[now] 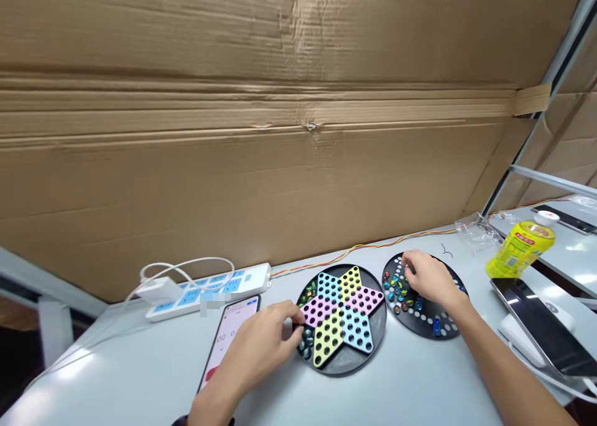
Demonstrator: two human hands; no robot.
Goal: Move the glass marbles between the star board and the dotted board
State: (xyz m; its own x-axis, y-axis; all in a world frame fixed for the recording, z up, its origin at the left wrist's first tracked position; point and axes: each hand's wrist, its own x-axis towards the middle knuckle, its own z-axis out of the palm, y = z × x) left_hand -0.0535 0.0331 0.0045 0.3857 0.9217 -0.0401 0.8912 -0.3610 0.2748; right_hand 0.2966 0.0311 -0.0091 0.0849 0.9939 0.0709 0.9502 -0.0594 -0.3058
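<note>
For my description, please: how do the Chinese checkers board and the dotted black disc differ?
The Chinese checkers board has a pink, yellow and blue star; the dotted black disc has pale dots. The left hand is at the board's left edge, the right hand over the disc. Both are round and hold marbles.

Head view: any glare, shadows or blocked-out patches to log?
Head view: bright glare on the table at lower left; head view: soft shadow below the left hand; head view: a pixelated patch over the power strip's near edge.
</note>
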